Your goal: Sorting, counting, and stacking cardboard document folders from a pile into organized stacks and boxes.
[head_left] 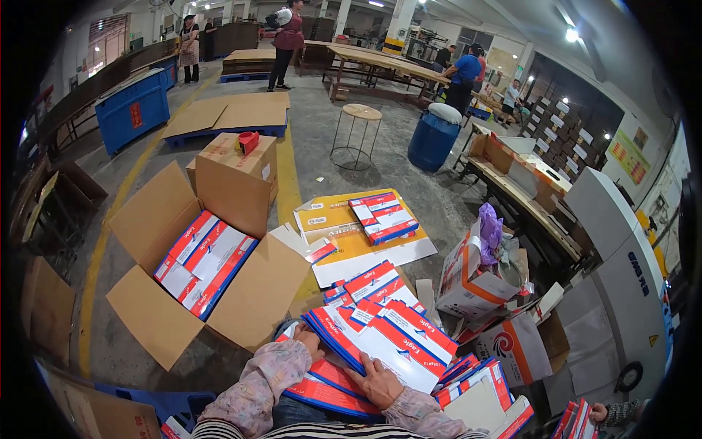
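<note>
— Head view: what are the hands on?

— Both are on a stack of flat red, white and blue packs (380,333) in the person's lap. The left hand (308,342) rests at the stack's left edge, fingers curled over the edge of the packs. The right hand (380,384) lies flat under the near side, fingers spread along the bottom of the top packs.

— So is either grip closed on anything?

— The left looks wrapped over the edge of the packs; the right is open, palm down, pressing against them. How firmly, I can't tell.

— What's around them?

— To the left, on the floor, an open carton (183,293) with more packs (205,263) laid in rows inside. Behind it stands a sealed box (238,175) with a red tape roll (248,140) on top. Straight ahead, a flattened yellow sheet (351,249) carries a few packs (383,216). To the right is a white and orange box (472,282) with a purple bag (490,230) stuffed in it, and more packs (475,377) fan out by the right forearm.

— Anyone else?

— Another person's hand (601,413) at the bottom right corner, holding packs. Others stand far back, by the long counters (380,62).
</note>
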A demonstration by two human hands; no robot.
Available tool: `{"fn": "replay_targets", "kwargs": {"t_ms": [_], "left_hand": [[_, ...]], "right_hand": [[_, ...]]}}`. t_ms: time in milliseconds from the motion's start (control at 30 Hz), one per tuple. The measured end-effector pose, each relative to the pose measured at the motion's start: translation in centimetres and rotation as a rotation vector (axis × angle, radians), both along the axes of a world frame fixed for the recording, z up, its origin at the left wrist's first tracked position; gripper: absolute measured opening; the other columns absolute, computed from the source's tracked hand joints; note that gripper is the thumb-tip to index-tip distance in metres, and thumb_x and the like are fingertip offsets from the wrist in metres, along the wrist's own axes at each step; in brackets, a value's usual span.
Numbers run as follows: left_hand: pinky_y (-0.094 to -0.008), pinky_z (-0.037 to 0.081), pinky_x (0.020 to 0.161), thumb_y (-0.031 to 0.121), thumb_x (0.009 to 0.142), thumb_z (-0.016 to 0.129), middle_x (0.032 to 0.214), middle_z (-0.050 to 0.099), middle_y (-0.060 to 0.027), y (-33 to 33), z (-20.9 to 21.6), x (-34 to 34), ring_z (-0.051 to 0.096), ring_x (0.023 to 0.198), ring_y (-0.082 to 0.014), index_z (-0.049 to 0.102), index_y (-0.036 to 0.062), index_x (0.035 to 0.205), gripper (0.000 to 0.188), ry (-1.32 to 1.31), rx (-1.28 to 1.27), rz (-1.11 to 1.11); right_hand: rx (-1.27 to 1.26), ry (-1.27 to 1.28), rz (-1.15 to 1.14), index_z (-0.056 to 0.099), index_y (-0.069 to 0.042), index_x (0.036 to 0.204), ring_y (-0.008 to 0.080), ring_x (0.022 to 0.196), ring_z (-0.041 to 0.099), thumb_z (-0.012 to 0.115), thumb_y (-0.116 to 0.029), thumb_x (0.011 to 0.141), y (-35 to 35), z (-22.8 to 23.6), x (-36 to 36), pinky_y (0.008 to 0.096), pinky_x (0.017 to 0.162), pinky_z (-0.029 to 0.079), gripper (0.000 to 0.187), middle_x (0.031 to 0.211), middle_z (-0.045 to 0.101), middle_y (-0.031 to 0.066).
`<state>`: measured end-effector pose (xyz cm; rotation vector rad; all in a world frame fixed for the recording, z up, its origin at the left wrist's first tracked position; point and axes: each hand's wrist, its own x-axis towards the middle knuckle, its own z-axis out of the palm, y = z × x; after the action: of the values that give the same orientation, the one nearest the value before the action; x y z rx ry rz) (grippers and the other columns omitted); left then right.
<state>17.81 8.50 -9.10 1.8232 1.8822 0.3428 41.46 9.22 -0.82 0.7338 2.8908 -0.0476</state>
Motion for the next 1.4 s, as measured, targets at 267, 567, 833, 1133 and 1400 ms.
{"fn": "replay_targets", "kwargs": {"t_ms": [267,567,833,1133,1400], "left_hand": [[-0.0470,0.019,0.108,0.028,0.066,0.068,0.111,0.060,-0.0216,0.0,-0.4,0.1,0.048,0.117,-0.0337,0.062,0.0060,0.107,0.047,-0.005,0.089,0.044],[-0.0479,0.023,0.107,0.028,0.066,0.066,0.102,0.064,-0.0215,-0.3,-0.6,0.2,0.052,0.112,-0.0351,0.065,0.0051,0.102,0.043,-0.017,0.032,0.022],[-0.0444,0.022,0.107,0.030,0.070,0.064,0.107,0.061,-0.0224,0.4,-0.1,-0.1,0.051,0.113,-0.0325,0.062,0.0020,0.107,0.046,0.042,-0.027,-0.046],[-0.0421,0.023,0.107,0.033,0.069,0.062,0.104,0.062,-0.0248,0.3,-0.2,-0.2,0.054,0.109,-0.0326,0.065,-0.0008,0.098,0.045,0.013,-0.048,-0.024],[-0.0460,0.026,0.105,0.031,0.069,0.063,0.090,0.064,-0.0258,0.0,1.5,0.0,0.059,0.098,-0.0358,0.066,-0.0015,0.090,0.039,-0.013,-0.035,-0.019]], "right_hand": [[0.036,0.039,0.032,0.050,-0.023,0.129,0.0382,0.095,0.056,0.046,-0.013,0.085,0.0,0.4,-0.1,0.0401,0.068,0.056,0.046,0.129,0.038,0.0269],[-0.018,0.044,0.016,0.050,-0.026,0.129,0.0390,0.095,0.057,0.045,-0.015,0.086,-0.2,0.5,-0.2,0.0420,0.064,0.056,0.045,0.129,0.038,0.0284],[-0.025,0.040,-0.015,0.048,-0.028,0.131,0.0410,0.096,0.056,0.046,-0.017,0.087,0.1,-0.1,-0.4,0.0420,0.062,0.057,0.045,0.129,0.038,0.0263],[-0.057,0.018,-0.036,0.048,-0.028,0.131,0.0404,0.095,0.056,0.045,-0.018,0.088,0.1,-0.1,-0.3,0.0417,0.062,0.057,0.044,0.130,0.037,0.0243],[-0.104,-0.035,-0.041,0.047,-0.027,0.132,0.0402,0.098,0.055,0.043,-0.017,0.090,0.2,0.6,-0.5,0.0427,0.068,0.056,0.043,0.131,0.035,0.0251]]}}
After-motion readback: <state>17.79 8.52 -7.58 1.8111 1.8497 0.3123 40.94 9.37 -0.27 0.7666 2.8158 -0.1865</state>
